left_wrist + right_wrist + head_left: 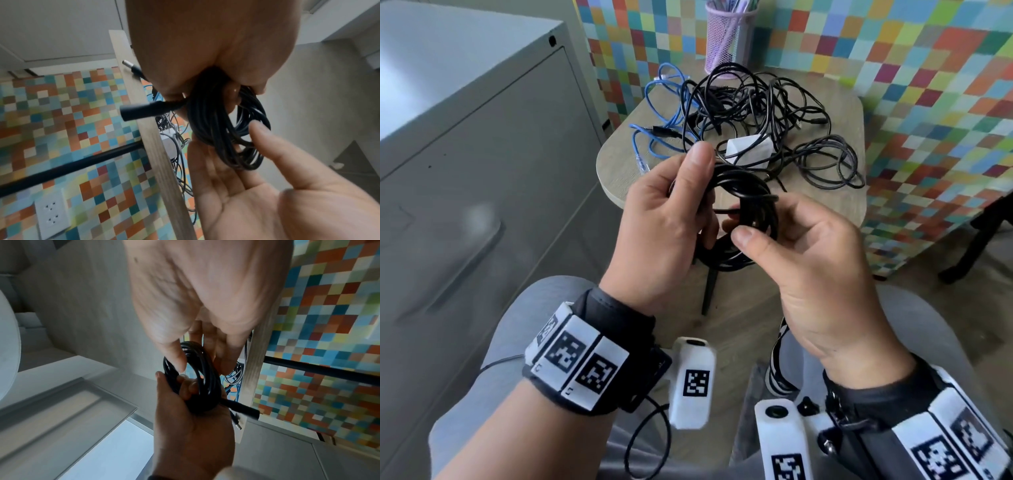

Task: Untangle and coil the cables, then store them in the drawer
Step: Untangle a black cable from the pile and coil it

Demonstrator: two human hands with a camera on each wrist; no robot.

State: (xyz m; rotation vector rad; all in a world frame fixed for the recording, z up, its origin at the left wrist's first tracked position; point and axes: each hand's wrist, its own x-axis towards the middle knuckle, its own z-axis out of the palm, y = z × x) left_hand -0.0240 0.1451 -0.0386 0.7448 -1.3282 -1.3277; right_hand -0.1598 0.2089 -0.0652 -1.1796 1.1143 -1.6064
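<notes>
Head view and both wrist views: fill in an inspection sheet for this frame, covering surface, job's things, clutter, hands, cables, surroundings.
Surface: small wooden table, cables piled on it.
Job's things: coiled black cable held above the table's near edge; drawer not seen open.
Clutter: white adapter in the pile; purple mesh pen cup.
Hands: left hand grips the coil; right hand pinches its loops.
Cables: tangled black cables, blue cable.
Surroundings: grey cabinet, checkered wall.

The coiled black cable looks like smooth, slightly glossy rubbery plastic, with a bare metal barrel plug. Side table is pale matt woodgrain, pen cup is lilac wire mesh. The cabinet looks like matt grey painted metal.
</notes>
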